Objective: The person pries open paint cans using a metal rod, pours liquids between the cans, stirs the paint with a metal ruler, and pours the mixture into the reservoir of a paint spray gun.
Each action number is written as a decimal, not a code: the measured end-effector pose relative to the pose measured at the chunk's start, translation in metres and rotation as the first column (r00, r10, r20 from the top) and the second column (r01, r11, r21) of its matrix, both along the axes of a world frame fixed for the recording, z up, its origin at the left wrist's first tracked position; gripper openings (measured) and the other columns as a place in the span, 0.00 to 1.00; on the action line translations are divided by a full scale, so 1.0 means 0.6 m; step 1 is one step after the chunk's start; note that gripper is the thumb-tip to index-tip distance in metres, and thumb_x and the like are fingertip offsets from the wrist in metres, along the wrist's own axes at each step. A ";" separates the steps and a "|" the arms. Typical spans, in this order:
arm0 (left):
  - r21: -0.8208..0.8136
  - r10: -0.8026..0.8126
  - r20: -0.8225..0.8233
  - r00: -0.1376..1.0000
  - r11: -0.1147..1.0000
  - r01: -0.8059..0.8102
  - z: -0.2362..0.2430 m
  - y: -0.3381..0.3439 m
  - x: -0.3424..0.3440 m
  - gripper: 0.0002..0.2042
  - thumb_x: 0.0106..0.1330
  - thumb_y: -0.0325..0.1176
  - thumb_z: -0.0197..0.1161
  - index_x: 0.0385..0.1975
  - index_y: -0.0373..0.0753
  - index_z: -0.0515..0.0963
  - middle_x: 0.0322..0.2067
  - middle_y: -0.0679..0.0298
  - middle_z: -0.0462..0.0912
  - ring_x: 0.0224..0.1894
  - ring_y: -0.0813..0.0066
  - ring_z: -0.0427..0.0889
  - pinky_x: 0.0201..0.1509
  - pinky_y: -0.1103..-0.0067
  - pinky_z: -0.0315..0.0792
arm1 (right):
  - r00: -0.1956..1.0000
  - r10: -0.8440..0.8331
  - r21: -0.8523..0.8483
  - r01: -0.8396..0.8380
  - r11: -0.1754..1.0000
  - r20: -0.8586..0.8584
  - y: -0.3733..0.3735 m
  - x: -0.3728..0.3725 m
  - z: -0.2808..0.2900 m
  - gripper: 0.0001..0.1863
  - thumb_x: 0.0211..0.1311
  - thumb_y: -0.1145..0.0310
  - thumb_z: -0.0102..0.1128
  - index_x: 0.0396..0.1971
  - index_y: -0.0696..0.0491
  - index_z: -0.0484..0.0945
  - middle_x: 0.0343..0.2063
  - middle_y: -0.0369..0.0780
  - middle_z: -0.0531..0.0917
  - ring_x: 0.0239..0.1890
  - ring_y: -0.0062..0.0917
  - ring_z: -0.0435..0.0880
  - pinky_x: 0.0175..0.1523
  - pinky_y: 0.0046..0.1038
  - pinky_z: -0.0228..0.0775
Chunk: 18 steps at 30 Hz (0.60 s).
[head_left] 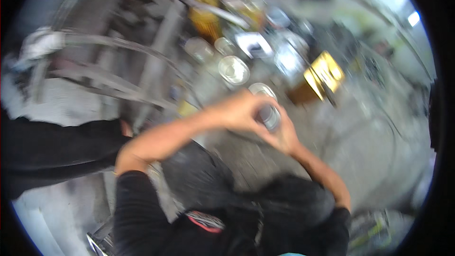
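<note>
Both of my hands are in front of my body, closed around a small round grey container [268,117] like a can or cup. Its exact kind is blurred. My left hand [241,110] grips it from the left, and my right hand [284,133] wraps its right and near side. Just beyond the fingers a pale round can or lid [262,89] shows, partly hidden by my left hand. Farther off stands an open round tin [233,70] with a bright inside.
A gold rectangular tin [327,77] with a dark handle-like piece stands at the right. Behind are several cans and a yellow ribbed container [205,21]. A metal frame [109,78] fills the left, above a black-clothed limb [61,154]. A thin cable curves across the right floor.
</note>
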<state>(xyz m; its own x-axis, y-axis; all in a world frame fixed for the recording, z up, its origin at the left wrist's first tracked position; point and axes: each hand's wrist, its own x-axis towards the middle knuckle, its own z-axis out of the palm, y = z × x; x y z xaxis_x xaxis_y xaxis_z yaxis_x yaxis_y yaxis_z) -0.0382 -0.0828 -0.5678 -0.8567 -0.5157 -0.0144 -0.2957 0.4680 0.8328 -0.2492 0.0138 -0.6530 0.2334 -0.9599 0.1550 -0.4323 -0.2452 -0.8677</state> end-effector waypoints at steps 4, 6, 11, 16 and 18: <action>0.176 0.050 -0.193 0.980 0.984 -0.015 -0.020 -0.023 -0.005 0.27 0.55 0.28 0.78 0.57 0.39 0.77 0.48 0.60 0.87 0.49 0.71 0.88 0.53 0.76 0.82 | 0.992 -0.128 -0.025 0.128 0.991 0.016 -0.003 0.001 -0.022 0.48 0.48 0.63 0.82 0.68 0.56 0.63 0.59 0.50 0.78 0.61 0.45 0.80 0.63 0.40 0.73; 0.407 0.156 -0.240 0.958 0.912 -0.046 -0.030 -0.018 -0.015 0.30 0.57 0.23 0.76 0.61 0.40 0.73 0.55 0.62 0.84 0.54 0.73 0.85 0.57 0.79 0.81 | 0.987 -0.157 -0.004 0.156 0.988 -0.025 0.007 -0.020 -0.024 0.48 0.48 0.63 0.82 0.67 0.56 0.63 0.59 0.51 0.78 0.61 0.45 0.80 0.63 0.40 0.73; 0.357 0.401 -0.330 0.855 0.891 -0.280 -0.021 -0.044 -0.004 0.38 0.58 0.25 0.78 0.70 0.40 0.66 0.64 0.52 0.77 0.69 0.70 0.73 0.74 0.69 0.68 | 0.917 -0.305 -0.139 0.277 0.951 -0.256 0.003 -0.054 -0.022 0.47 0.48 0.64 0.83 0.66 0.58 0.65 0.56 0.49 0.78 0.60 0.40 0.81 0.63 0.37 0.73; 0.320 0.491 -0.353 0.797 0.863 -0.390 -0.027 -0.055 0.017 0.41 0.57 0.28 0.79 0.71 0.40 0.65 0.66 0.47 0.74 0.72 0.63 0.71 0.74 0.67 0.68 | 0.841 -0.322 -0.249 0.232 0.941 -0.435 -0.017 -0.084 -0.014 0.43 0.46 0.70 0.79 0.63 0.58 0.67 0.50 0.52 0.78 0.53 0.49 0.79 0.58 0.43 0.73; 0.255 0.491 -0.355 0.796 0.870 -0.423 -0.029 -0.057 0.019 0.40 0.57 0.28 0.79 0.71 0.40 0.65 0.66 0.46 0.74 0.72 0.61 0.71 0.73 0.68 0.68 | 0.819 -0.334 -0.251 0.239 0.938 -0.467 -0.026 -0.087 -0.016 0.43 0.46 0.70 0.79 0.63 0.58 0.67 0.49 0.52 0.79 0.53 0.49 0.79 0.58 0.44 0.72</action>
<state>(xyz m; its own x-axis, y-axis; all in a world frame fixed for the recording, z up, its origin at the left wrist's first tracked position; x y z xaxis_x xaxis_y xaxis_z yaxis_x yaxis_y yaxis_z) -0.0269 -0.1170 -0.5851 -0.4698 -0.8682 0.1600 -0.0718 0.2182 0.9732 -0.3011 -0.0017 -0.6628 0.0424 -0.9638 0.2633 -0.8652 -0.1672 -0.4728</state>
